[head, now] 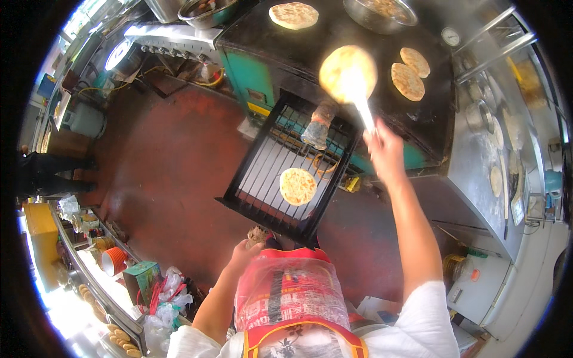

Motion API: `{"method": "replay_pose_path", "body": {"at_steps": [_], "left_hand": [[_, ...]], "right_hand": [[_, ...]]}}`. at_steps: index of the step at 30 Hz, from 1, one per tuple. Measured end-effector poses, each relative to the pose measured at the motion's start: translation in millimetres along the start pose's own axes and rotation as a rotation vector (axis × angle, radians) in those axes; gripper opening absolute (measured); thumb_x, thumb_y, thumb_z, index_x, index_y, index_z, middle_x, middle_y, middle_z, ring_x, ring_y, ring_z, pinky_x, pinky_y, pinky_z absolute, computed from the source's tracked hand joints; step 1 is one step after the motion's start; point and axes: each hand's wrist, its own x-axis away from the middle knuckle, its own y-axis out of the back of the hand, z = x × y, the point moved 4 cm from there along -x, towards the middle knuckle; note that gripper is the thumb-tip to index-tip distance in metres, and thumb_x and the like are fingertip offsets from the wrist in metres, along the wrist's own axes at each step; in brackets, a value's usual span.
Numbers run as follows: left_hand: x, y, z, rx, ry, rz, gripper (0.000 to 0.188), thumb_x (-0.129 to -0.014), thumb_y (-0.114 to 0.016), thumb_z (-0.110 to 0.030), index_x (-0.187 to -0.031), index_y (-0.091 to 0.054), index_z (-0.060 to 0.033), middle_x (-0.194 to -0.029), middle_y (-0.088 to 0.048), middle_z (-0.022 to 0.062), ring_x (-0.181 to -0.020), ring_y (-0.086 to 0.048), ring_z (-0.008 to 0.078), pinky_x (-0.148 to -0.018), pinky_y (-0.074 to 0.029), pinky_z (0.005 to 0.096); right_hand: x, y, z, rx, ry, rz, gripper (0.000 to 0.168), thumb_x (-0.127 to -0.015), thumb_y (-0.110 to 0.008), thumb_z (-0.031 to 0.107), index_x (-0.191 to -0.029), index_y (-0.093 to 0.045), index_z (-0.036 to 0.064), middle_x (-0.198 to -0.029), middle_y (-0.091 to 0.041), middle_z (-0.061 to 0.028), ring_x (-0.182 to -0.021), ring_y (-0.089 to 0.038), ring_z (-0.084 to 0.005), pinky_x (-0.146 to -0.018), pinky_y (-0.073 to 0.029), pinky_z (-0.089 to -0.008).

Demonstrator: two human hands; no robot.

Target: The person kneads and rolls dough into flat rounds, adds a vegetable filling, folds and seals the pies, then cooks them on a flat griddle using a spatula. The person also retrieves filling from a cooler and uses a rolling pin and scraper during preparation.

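In the head view my right hand [386, 145] grips the handle of a metal spatula [365, 112]. On the spatula's blade, or just above it, is a round flatbread [347, 71], over the front of a dark griddle [309, 53]. My left hand [244, 253], low beside the apron, holds a brownish crumpled cloth or pad [256, 236]. Between my arms a black barred rack [268, 179] extends out from the griddle's front. One pale flatbread [298, 186] lies on its bars, below a worn, wrapped knob or handle [318, 129]. Another flatbread [293, 16] and two touching ones [408, 82] lie on the griddle.
A metal bowl [380, 15] stands at the griddle's back, near a round gauge [450, 36]. A floury steel counter [479, 197] runs along the right. Shelving with bags and an orange stack [114, 261] is at lower left. A person's dark-clothed legs [58, 173] show at far left.
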Motion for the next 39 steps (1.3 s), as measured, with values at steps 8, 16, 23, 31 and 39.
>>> {"method": "replay_pose_path", "body": {"at_steps": [8, 16, 23, 31, 39], "left_hand": [[23.5, 3.3, -2.9, -0.115, -0.054, 0.059, 0.069, -0.081, -0.073, -0.028, -0.129, -0.042, 0.0113, -0.101, -0.062, 0.0109, -0.086, -0.060, 0.0162, -0.075, -0.048, 0.0289], [20.1, 5.8, 14.9, 0.099, -0.033, 0.006, 0.050, -0.082, -0.070, -0.025, -0.119, -0.054, 0.0047, -0.097, -0.063, 0.0055, -0.081, -0.057, 0.0131, -0.071, -0.046, 0.0289], [24.7, 3.4, 6.8, 0.192, 0.060, 0.027, 0.047, -0.082, -0.070, -0.024, -0.117, -0.053, 0.0033, -0.094, -0.062, 0.0041, -0.079, -0.056, 0.0120, -0.070, -0.045, 0.0279], [18.4, 6.5, 13.6, -0.010, -0.029, 0.003, 0.053, -0.083, -0.071, -0.026, -0.119, -0.051, 0.0072, -0.093, -0.062, 0.0065, -0.082, -0.058, 0.0134, -0.074, -0.047, 0.0287], [31.1, 20.0, 16.9, -0.173, -0.251, 0.045, 0.045, -0.084, -0.071, -0.026, -0.118, -0.057, -0.0004, -0.101, -0.065, 0.0099, -0.088, -0.062, 0.0172, -0.081, -0.051, 0.0326]], "right_hand": [[90.6, -22.1, -48.3, 0.975, 0.623, 0.255, 0.046, -0.080, -0.063, 0.012, -0.125, -0.056, 0.012, -0.083, -0.053, -0.0028, -0.074, -0.055, -0.0199, -0.062, -0.052, -0.0347], [100.6, 19.3, -34.4, 0.391, 0.159, 0.026, 0.053, -0.081, -0.071, 0.024, -0.130, -0.053, 0.013, -0.087, -0.060, -0.0041, -0.076, -0.063, -0.0187, -0.065, -0.054, -0.0325], [-6.9, 120.0, -80.8, -0.759, -0.757, -0.207, 0.028, -0.091, -0.060, 0.030, -0.090, -0.053, 0.003, -0.074, -0.060, -0.0107, -0.052, -0.054, -0.0177, -0.041, -0.042, -0.0283], [-63.6, 84.1, -52.8, -0.472, -0.398, -0.180, 0.024, -0.091, -0.061, 0.017, -0.110, -0.061, 0.002, -0.072, -0.060, -0.0051, -0.056, -0.054, -0.0129, -0.049, -0.045, -0.0259], [77.5, 4.7, -1.9, 0.851, 0.576, 0.182, 0.042, -0.081, -0.067, 0.012, -0.122, -0.058, 0.009, -0.092, -0.063, -0.0114, -0.076, -0.061, -0.0282, -0.066, -0.052, -0.0360]]}}
